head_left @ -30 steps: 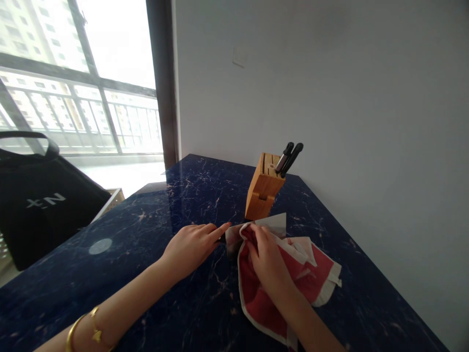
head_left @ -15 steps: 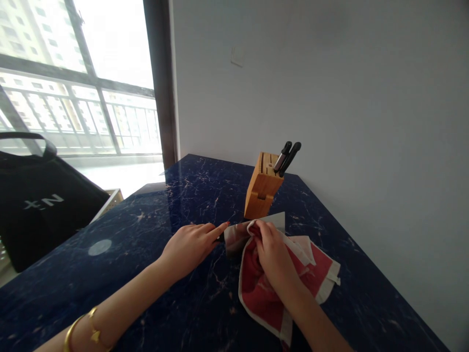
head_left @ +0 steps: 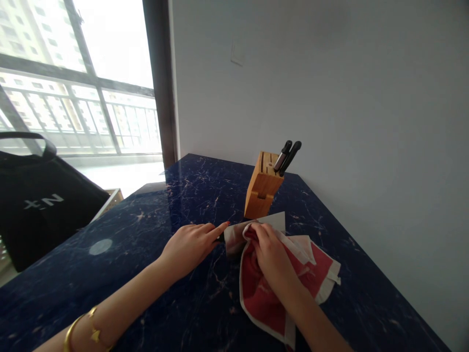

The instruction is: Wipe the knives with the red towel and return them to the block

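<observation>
My left hand (head_left: 192, 247) is closed around the black handle of a cleaver (head_left: 235, 235), its index finger stretched along toward the blade. The broad blade points right, and its middle is covered by a red cloth with pale edges (head_left: 266, 313). Bunched in my right hand (head_left: 273, 252), the cloth presses against the blade's face; its loose part drapes down over the table. Just behind the blade stands a wooden knife block (head_left: 259, 190), with two black-handled tools (head_left: 287, 159) in its slots.
Everything rests on a dark blue marbled table (head_left: 205, 190). A pale round spot (head_left: 100, 247) lies on its left part. Beyond the left edge are a black bag (head_left: 40, 200) and a large window (head_left: 117, 58). A grey wall (head_left: 348, 98) runs along the right and back.
My right hand has slid slightly left along the blade with the cloth. My left hand, the cleaver and the knife block stay in place.
</observation>
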Demonstrator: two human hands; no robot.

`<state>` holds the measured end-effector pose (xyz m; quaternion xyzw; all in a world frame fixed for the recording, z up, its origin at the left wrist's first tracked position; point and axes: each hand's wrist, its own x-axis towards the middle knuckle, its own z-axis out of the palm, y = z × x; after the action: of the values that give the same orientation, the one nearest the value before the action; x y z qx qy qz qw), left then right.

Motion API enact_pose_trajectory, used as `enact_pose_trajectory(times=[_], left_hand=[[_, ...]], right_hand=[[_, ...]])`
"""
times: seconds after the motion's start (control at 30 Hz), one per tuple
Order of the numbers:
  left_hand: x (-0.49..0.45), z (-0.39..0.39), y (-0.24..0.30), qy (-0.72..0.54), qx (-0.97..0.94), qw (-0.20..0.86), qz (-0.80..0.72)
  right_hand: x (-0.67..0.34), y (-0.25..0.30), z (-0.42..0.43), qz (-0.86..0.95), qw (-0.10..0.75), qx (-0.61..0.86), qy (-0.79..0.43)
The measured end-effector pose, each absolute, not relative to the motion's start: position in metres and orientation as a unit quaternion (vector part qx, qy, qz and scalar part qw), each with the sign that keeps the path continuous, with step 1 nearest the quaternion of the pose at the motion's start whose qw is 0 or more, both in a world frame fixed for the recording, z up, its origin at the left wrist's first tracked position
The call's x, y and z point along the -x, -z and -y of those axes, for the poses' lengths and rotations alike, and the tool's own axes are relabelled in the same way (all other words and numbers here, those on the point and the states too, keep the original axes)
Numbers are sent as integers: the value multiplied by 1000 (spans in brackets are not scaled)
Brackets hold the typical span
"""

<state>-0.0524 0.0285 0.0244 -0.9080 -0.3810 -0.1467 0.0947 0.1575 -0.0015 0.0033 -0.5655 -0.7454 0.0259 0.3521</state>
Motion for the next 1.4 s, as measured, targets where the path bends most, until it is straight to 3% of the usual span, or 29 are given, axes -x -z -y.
enact_pose_trajectory(times=[0.17, 0.43, 0.67, 0.97, 1.23, 1.4], left_hand=[[52, -29, -24, 153, 907, 99, 380], [53, -30, -22, 152, 905, 96, 386], [53, -30, -23, 148, 907, 97, 382], [53, -30, -23, 148, 907, 93, 383], [53, -30, -23, 141, 909, 99, 380], [53, -29, -23, 143, 909, 106, 377]], right_hand=[[-156, -3, 3, 747, 346, 567, -23], [-147, -7, 8, 787, 267, 553, -59], [-173, -5, -4, 735, 334, 590, -13], [-153, -12, 8, 791, 284, 538, -66], [-167, -14, 1, 736, 365, 570, -25], [-143, -12, 10, 787, 327, 518, -67]])
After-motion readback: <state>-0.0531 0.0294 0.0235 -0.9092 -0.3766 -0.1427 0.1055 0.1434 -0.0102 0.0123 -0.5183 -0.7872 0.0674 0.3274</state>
